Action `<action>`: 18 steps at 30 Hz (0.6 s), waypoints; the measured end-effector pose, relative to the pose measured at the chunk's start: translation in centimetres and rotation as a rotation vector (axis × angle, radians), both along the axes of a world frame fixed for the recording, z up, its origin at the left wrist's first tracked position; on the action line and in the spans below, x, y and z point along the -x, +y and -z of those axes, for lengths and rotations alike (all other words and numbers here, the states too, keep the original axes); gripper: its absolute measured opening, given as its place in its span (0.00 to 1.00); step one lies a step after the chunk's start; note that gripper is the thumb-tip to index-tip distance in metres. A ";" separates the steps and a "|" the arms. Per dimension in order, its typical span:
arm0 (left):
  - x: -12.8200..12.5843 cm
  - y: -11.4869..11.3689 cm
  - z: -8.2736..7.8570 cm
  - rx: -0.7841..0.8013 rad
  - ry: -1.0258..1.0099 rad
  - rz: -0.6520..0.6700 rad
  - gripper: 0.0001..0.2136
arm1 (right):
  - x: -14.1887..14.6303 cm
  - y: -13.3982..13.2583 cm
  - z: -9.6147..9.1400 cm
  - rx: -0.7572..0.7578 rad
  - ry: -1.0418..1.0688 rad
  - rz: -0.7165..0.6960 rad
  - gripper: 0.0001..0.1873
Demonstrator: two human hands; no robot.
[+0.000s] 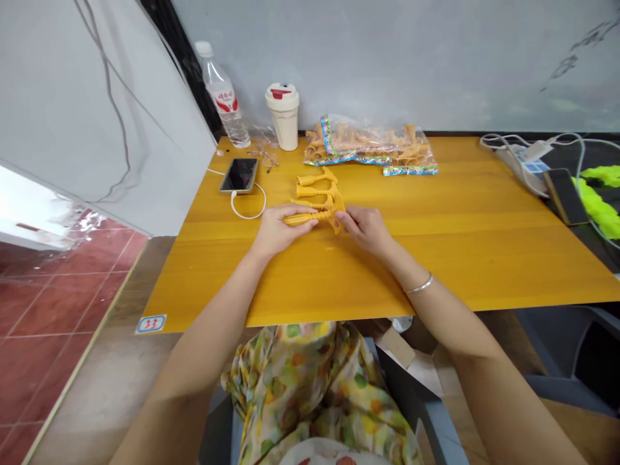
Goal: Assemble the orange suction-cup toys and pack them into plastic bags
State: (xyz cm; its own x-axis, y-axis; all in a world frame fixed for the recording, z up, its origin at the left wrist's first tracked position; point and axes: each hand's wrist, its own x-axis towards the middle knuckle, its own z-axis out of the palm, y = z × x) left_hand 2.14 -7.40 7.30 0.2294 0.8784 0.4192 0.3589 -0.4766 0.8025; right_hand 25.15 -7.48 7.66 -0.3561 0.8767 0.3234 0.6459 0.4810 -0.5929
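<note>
Two grips, left hand (pixel 278 229) and right hand (pixel 367 229), clamp a yellow plastic moulding (pixel 314 191) from both ends, steadying it over the worktop (pixel 436 258).

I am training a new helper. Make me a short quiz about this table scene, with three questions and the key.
1. On which arm is the thin metal bangle?
2. True or false: the phone on the table is connected to a white cable.
3. What do the left hand and right hand touch?
A) a clear plastic bottle
B) a yellow plastic piece
C) a white cup

Key: 1 right; 2 true; 3 B
</note>
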 end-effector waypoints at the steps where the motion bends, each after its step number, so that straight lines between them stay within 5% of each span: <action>1: 0.0 0.0 0.0 -0.016 0.001 0.011 0.11 | 0.4 -0.2 -0.1 0.114 0.097 -0.011 0.40; 4: -0.1 0.0 0.1 -0.058 0.017 0.019 0.10 | 1.1 -0.6 -0.5 0.413 0.322 -0.054 0.40; 7: -0.1 0.2 0.2 -0.063 0.050 0.013 0.10 | 1.1 -0.4 -0.6 0.555 0.378 -0.065 0.41; 12: 0.0 0.4 0.5 -0.061 0.121 0.055 0.10 | -0.6 1.2 -0.4 0.413 0.302 0.062 0.43; 18: -0.4 0.8 1.7 -0.237 0.367 0.108 0.09 | -2.6 3.1 0.6 0.286 0.257 0.227 0.46</action>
State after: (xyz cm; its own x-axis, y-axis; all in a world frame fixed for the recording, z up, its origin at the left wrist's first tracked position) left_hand 2.57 -6.64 5.58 0.4852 0.7307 0.4802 0.5375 -0.6825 0.4953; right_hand 27.76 -4.35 7.01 -0.0837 0.9905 0.1095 0.5308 0.1373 -0.8363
